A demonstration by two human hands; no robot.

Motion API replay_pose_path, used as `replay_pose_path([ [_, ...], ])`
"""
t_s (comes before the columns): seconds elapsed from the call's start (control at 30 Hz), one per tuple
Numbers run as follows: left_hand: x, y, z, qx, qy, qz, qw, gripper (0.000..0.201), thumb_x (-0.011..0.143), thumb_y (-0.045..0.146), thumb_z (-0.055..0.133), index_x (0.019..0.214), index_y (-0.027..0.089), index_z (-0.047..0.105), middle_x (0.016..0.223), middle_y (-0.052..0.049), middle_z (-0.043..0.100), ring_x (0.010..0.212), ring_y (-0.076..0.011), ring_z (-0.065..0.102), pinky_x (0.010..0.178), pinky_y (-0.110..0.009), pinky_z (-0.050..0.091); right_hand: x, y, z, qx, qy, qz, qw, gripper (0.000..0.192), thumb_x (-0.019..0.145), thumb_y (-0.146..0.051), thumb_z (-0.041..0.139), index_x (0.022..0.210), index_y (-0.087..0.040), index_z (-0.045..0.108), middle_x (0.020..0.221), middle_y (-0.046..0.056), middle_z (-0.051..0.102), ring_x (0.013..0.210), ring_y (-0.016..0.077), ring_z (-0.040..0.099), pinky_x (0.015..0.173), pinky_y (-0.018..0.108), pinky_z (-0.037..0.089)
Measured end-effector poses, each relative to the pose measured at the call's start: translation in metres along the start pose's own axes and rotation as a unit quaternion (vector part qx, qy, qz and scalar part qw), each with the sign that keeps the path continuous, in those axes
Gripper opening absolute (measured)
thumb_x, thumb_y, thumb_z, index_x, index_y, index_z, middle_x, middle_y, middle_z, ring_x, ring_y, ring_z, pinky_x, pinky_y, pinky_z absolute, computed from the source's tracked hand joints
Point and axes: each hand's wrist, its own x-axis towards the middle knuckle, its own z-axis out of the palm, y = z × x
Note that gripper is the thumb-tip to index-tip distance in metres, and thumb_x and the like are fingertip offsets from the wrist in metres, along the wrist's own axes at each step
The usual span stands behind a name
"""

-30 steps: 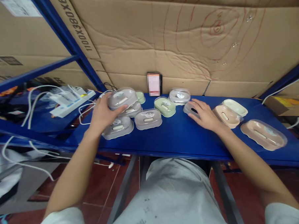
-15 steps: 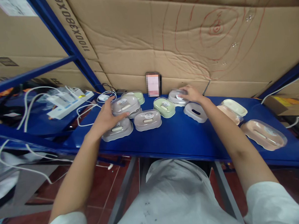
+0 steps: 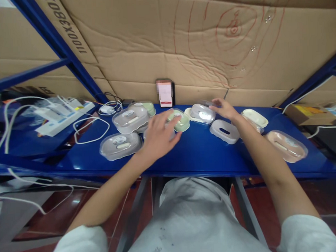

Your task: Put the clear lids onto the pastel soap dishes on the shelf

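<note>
Head: left hand (image 3: 159,136) spread by green dish (image 3: 184,123).
Right hand (image 3: 225,109): I can't judge grip.
Dish: low sweep could nudge it.

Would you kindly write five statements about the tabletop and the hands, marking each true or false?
1. The phone stands upright in front of the cardboard. True.
2. The left hand is over the power strip. False: the left hand is over the boxes near the middle, partly covering the green box.
3. The grey piece with a dark oval slot lies nearer the table's front edge than the right hand. True.
4. The power strip is at the picture's right. False: the power strip is at the left.
5. The rightmost lidded box is green. False: it is the peach box.
</note>
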Motion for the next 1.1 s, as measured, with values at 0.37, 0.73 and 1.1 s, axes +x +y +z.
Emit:
replay_pose_path([
  [0.37,0.036,0.055,0.096,-0.06,-0.153,0.158,0.974,0.029,0.11,0.03,0.05,0.12,0.016,0.074,0.131,-0.015,0.07,0.118,-0.0315,0.068,0.101,-0.047,0.053,-0.055,-0.041,0.014,-0.153,-0.022,-0.113,0.982,0.082,0.095,-0.057,0.071,0.166,-0.026,0.044,0.163,0.017,0.052,0.15,0.0457,0.048,0.121,0.066,0.04],
  [0.73,0.023,0.042,0.104,-0.122,-0.143,0.134,0.973,0.028,0.109,0.029,0.053,0.127,0.018,0.07,0.136,-0.013,0.065,0.123,-0.0285,0.065,0.108,-0.046,0.054,-0.065,-0.031,-0.005,-0.19,0.099,-0.129,0.968,0.058,0.1,-0.027,0.056,0.158,-0.022,0.052,0.15,0.019,0.062,0.139,0.0413,0.057,0.114,0.061,0.047],
  [1.1,0.018,0.038,0.117,-0.128,-0.149,0.138,0.971,0.033,0.108,0.03,0.056,0.137,0.018,0.066,0.15,-0.018,0.058,0.143,-0.033,0.057,0.121,-0.053,0.048,-0.061,-0.036,0.023,-0.161,-0.038,-0.16,0.973,0.08,0.096,-0.05,0.069,0.167,-0.026,0.041,0.181,0.017,0.026,0.164,0.0446,0.027,0.127,0.072,0.022],
])
